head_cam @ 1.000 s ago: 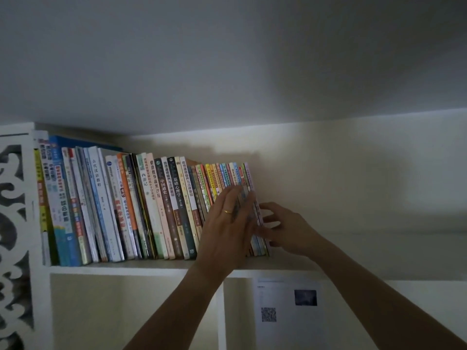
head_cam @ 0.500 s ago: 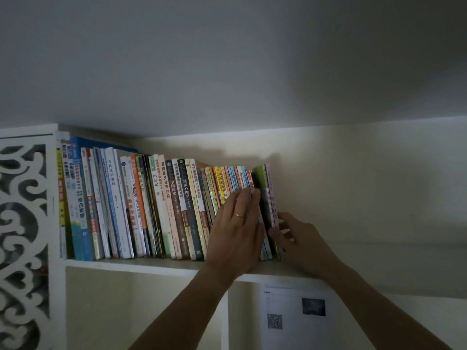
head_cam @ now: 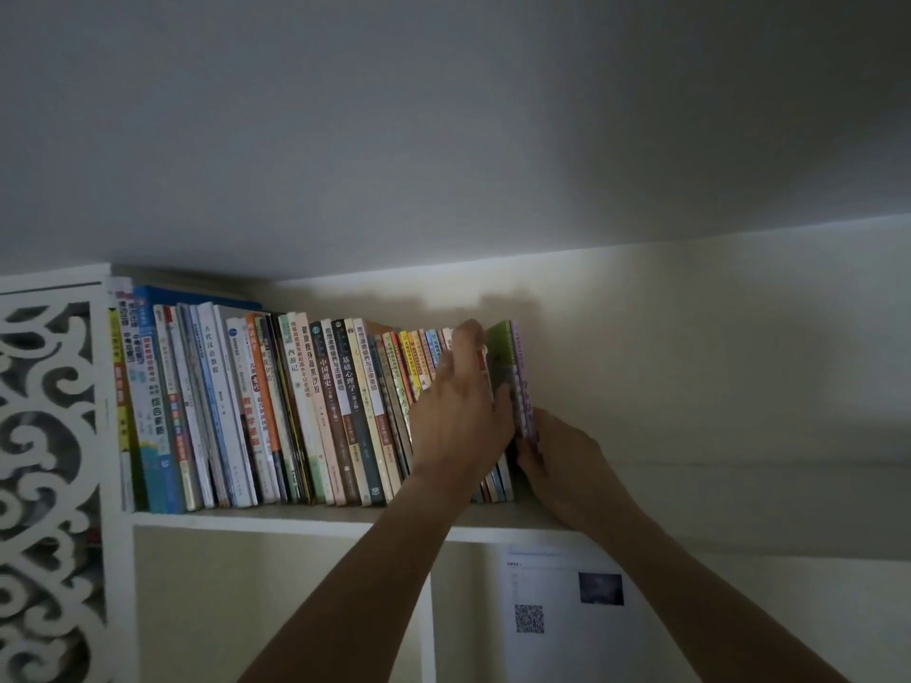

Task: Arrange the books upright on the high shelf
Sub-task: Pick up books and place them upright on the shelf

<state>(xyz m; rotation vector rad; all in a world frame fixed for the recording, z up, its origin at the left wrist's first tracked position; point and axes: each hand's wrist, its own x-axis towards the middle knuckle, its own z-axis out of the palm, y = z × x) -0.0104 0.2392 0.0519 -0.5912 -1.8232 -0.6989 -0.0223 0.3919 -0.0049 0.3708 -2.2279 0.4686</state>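
- Books (head_cam: pixel 315 411), a packed row of thin colourful paperbacks, stand on the high white shelf (head_cam: pixel 296 516) from 9 o'clock to mid-frame, most leaning slightly left.
- At the row's 3 o'clock end I see a slim green-covered book (head_cam: pixel 500 357) and a pale purple-spined one (head_cam: pixel 521 382) touching it.
- My left hand (head_cam: pixel 461 411) lies flat against the spines, fingers straight, gripping nothing.
- My right hand (head_cam: pixel 557 453) curls around the purple book's lower edge, pinching it.
- These look light, floppy and slick-covered; I judge gripping low near the spine steadies them best.
- Count: roughly thirty books, too tightly packed for an exact tally; one shelf, two hands, one white sheet with a QR code (head_cam: pixel 562 608) at 5 o'clock.
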